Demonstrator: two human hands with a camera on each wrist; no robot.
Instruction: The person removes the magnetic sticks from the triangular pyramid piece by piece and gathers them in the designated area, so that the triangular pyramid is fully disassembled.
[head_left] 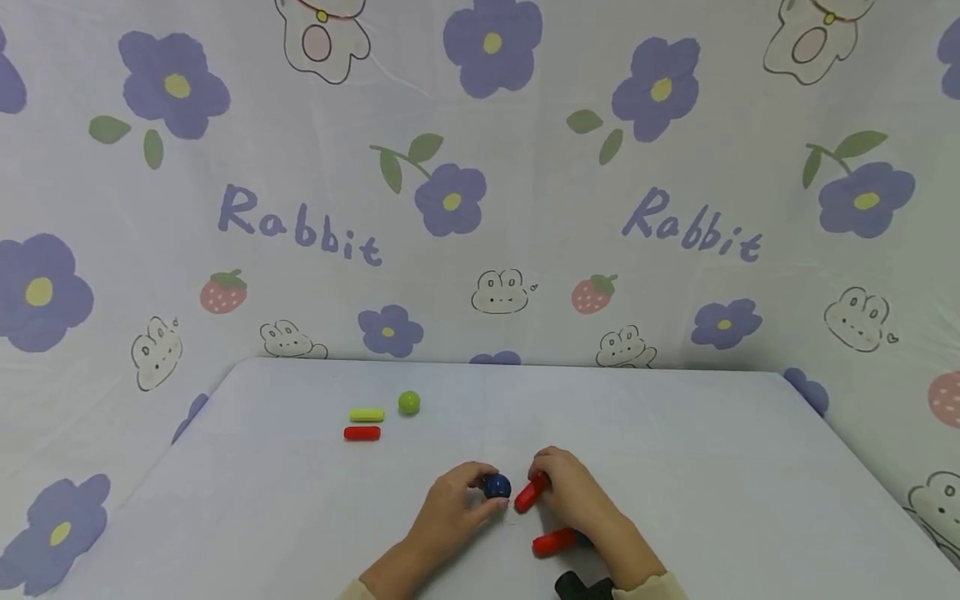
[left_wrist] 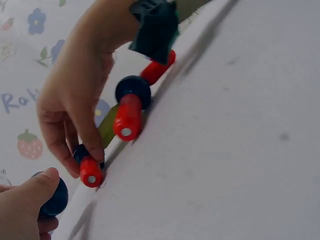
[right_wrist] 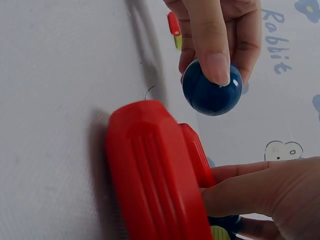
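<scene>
My left hand [head_left: 448, 510] pinches a dark blue ball [head_left: 497, 486] between thumb and fingers, just above the white table. Facing it, my right hand [head_left: 576, 492] grips a piece made of a red rod [head_left: 529, 493] and a dark blue ball [left_wrist: 79, 152]; the ball is mostly behind the fingers. The rod's end, with a silver disc in it, points toward the left hand, apart from the left hand's ball. Nearer me, by the right wrist, lies another red rod [head_left: 553, 543] joined to a blue ball [left_wrist: 131, 89]. A yellow-green rod [left_wrist: 108, 128] shows beside it.
At the back left of the table [head_left: 247, 500] lie a yellow-green rod [head_left: 367, 415], a red rod [head_left: 362, 433] and a green ball [head_left: 409, 403]. A black device [head_left: 581, 586] sits by the right wrist. A patterned cloth [head_left: 510, 167] hangs behind the table.
</scene>
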